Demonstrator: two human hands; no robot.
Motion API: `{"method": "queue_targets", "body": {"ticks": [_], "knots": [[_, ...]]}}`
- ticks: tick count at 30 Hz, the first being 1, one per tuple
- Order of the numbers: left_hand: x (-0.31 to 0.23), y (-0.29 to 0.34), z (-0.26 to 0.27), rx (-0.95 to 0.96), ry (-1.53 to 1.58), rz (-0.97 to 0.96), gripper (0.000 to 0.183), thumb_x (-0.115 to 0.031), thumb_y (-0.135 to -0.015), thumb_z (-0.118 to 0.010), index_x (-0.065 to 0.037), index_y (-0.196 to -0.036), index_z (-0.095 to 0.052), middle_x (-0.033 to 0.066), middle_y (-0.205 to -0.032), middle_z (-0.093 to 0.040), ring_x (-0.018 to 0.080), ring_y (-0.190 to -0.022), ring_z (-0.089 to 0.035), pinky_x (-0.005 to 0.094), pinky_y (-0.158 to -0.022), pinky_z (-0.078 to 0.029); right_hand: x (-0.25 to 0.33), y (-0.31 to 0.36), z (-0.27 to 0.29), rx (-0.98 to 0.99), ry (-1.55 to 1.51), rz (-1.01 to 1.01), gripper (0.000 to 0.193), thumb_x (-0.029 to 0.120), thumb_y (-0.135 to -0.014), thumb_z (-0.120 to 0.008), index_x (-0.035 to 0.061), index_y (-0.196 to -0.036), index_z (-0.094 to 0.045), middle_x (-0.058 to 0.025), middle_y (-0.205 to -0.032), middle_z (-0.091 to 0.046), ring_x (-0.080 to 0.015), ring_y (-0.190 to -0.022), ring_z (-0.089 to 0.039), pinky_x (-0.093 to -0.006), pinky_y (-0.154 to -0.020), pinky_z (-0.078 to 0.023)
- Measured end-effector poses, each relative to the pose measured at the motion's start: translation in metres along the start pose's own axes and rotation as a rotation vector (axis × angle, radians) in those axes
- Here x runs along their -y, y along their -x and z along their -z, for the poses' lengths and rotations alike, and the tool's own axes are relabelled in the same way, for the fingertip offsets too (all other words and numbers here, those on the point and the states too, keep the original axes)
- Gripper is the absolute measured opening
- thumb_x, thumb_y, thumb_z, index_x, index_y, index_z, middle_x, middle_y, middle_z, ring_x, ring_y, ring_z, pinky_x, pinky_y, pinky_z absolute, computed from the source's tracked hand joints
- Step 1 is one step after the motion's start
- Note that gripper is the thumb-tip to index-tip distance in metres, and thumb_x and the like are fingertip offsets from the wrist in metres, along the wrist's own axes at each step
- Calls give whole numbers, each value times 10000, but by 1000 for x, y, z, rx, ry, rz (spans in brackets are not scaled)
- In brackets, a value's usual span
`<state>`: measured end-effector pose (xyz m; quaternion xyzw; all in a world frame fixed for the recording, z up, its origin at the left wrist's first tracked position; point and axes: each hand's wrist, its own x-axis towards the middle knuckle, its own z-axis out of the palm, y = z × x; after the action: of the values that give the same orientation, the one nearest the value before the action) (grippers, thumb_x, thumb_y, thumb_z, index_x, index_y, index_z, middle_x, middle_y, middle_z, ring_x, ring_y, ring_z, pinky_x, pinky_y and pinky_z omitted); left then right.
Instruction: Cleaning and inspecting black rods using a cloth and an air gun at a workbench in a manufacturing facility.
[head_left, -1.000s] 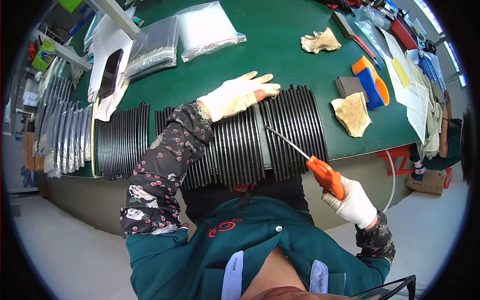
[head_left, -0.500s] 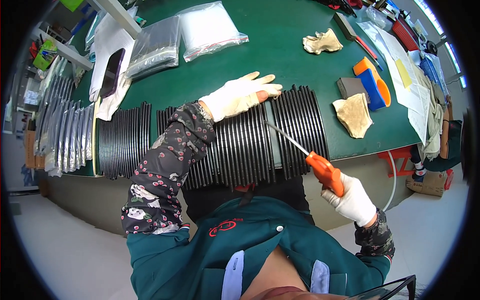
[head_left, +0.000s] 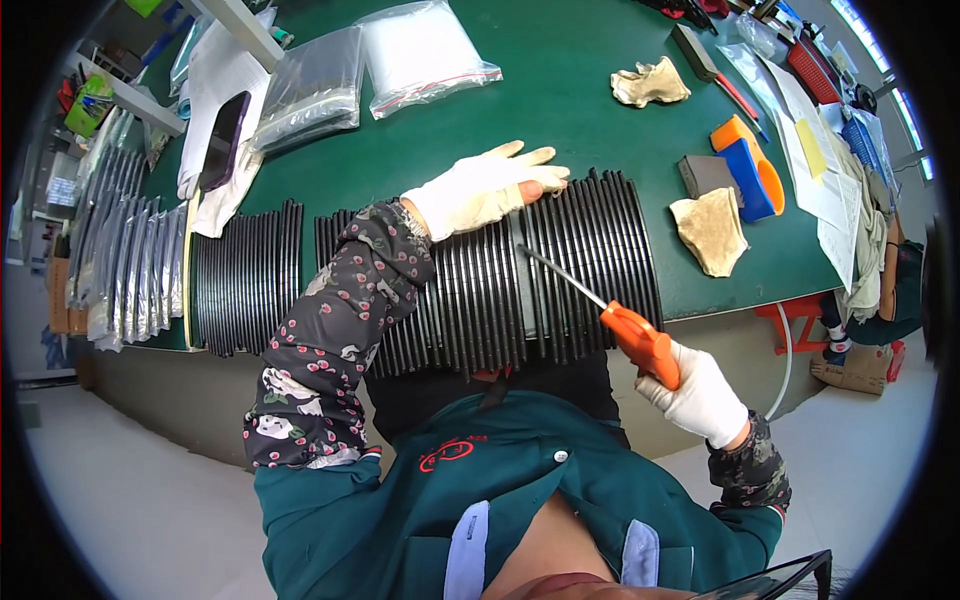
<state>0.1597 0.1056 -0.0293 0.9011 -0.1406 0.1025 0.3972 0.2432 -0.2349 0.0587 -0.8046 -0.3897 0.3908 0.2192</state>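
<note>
My left hand (head_left: 487, 190), in a white glove with the thumb tip bare, lies across the far ends of the black rods (head_left: 455, 300), fingers stretched out and holding nothing. My right hand (head_left: 700, 398), also gloved, is closed round an orange-handled tool (head_left: 640, 340) with a long thin metal shaft; its exact kind I cannot make out. The shaft's tip is at a narrow gap between the middle rods and a right-hand group of rods (head_left: 590, 270). Part of the middle row is hidden under my left forearm.
Another row of rods (head_left: 250, 280) lies left, beside bagged rods (head_left: 140, 270). Plastic bags (head_left: 425, 55) and a phone (head_left: 225, 140) lie further back. Right are a blue-and-orange holder (head_left: 752, 172), tan cloths (head_left: 710, 230) and a red-handled tool (head_left: 735, 95). A person sits far right.
The tool's tip has moved left, and the gap between the rods has shifted left with it. More rods now stand in the right-hand group. My left hand has barely moved.
</note>
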Motion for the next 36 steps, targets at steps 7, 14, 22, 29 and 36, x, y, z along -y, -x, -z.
{"method": "queue_targets", "body": {"ticks": [7,14,22,29,36], "knots": [[1,0,-1,3,-14,-7,536,-467,-1028,-281,-103,-1288,-575,80,-1375,-547,299,-1404,-344,498,-1177,-146,0,-1,1,8,-30,0,299,166,-807,-700,79,-1080,-615,-172,-794,-660,-373,-744,-649,-393,-696,-519],[3,0,-2,-10,12,-14,579,-502,-1020,-265,-92,-1282,-580,81,-1378,-544,296,-1405,-343,495,-1178,-147,0,-2,-1,2,30,22,312,159,-806,-703,76,-1092,-612,-182,-789,-657,-383,-741,-646,-391,-697,-519],[12,-1,-11,-16,213,0,552,-484,-1017,-302,-89,-1291,-572,77,-1383,-540,294,-1406,-341,498,-1177,-143,4,5,-4,56,12,65,318,164,-807,-706,79,-1100,-614,-179,-812,-659,-392,-749,-635,-395,-705,-520],[29,-4,-26,-315,1843,429,912,48,-901,-547,40,-1433,193,224,-1510,-281,276,-1252,-525,317,-1054,-423,-1,1,-4,26,26,21,298,171,-805,-710,79,-1071,-612,-192,-801,-648,-406,-738,-628,-398,-689,-518],[12,2,-5,-17,170,-52,465,2,-946,-492,97,-1374,-336,141,-1400,-501,127,-1400,-327,288,-1189,-165,6,0,-6,59,37,58,305,186,-802,-716,71,-1060,-604,-197,-792,-642,-404,-737,-628,-411,-686,-518]]}}
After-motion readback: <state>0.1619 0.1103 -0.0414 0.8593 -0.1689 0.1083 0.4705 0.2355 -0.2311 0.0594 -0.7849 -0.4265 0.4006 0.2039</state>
